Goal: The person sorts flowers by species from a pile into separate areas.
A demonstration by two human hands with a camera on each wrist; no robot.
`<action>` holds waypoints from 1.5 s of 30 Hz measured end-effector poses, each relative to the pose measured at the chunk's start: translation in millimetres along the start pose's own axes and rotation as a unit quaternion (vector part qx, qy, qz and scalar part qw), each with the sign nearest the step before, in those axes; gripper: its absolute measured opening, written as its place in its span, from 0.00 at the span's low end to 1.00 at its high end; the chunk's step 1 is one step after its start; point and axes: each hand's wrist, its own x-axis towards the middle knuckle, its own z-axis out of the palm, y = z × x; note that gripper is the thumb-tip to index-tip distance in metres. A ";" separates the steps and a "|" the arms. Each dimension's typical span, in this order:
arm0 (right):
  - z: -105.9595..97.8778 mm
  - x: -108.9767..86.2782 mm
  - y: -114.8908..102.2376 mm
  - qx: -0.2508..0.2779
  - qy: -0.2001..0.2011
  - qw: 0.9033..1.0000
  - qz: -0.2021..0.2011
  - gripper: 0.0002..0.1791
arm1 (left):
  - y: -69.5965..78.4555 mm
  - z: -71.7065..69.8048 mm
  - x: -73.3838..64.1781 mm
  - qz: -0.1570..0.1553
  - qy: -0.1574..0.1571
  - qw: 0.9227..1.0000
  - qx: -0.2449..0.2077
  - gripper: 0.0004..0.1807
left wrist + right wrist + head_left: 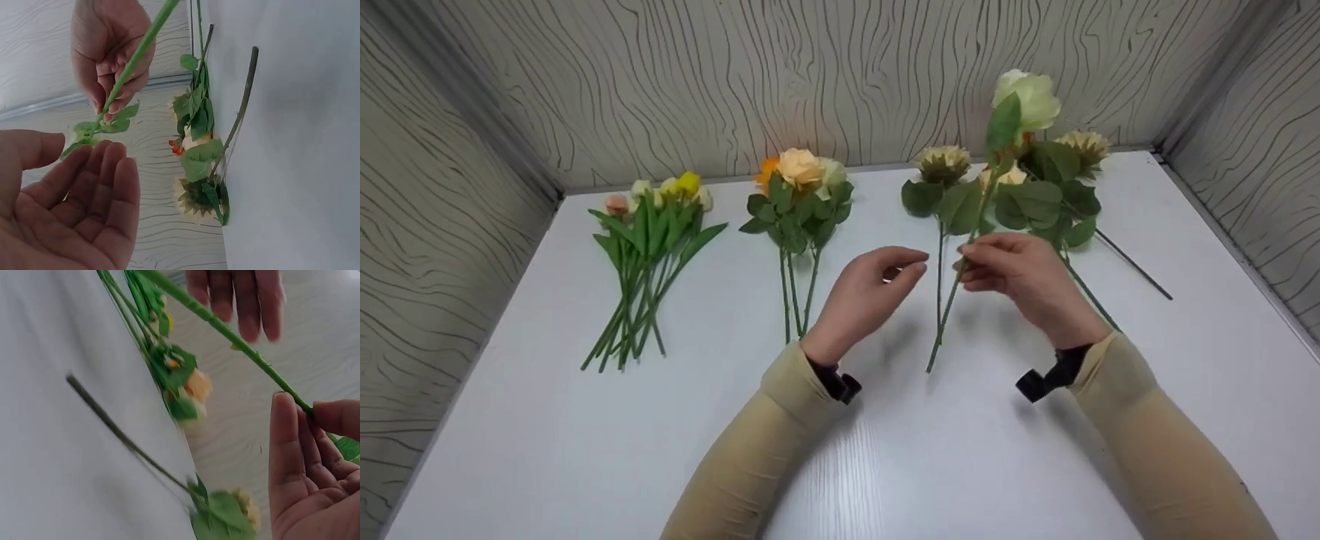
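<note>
My right hand [1024, 274] pinches the green stem [247, 351] of a pale greenish-white artificial flower [1027, 97] between thumb and fingertips. The flower is held above the table, bloom toward the back wall and stem end toward me. To its left, my left hand [862, 292] is empty, fingers loosely bent and thumb apart from them; in the left wrist view its palm [84, 219] shows beside the stem, not gripping it. Under the held stem lies a cream flower [945, 161] with a dark stem, its bloom near the table's back edge.
Several tulips [649, 225] lie in a bunch at the left. A group of roses [800, 169] in orange, peach and pale green lies at the back middle. More leafy flowers [1057, 180] lie at the back right. Patterned walls [810, 67] enclose the white table [547, 435].
</note>
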 end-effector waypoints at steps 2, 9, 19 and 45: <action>18.9 -2.4 5.0 -0.035 -0.032 0.999 -0.002 0.17 | -4.8 -6.6 0.4 -0.009 0.010 0.999 -0.037 0.16; 52.9 -8.1 13.4 -0.106 -0.110 0.988 -0.023 0.14 | -13.8 -16.8 -1.3 -0.038 0.003 0.992 -0.118 0.10; 57.5 -8.4 18.0 -0.091 -0.123 0.988 -0.025 0.14 | -15.4 -12.6 0.2 -0.046 -0.003 0.988 -0.145 0.06; 57.5 -7.5 21.0 -0.104 -0.127 0.986 0.002 0.20 | -31.5 -51.5 0.1 -0.102 0.035 0.976 -0.190 0.13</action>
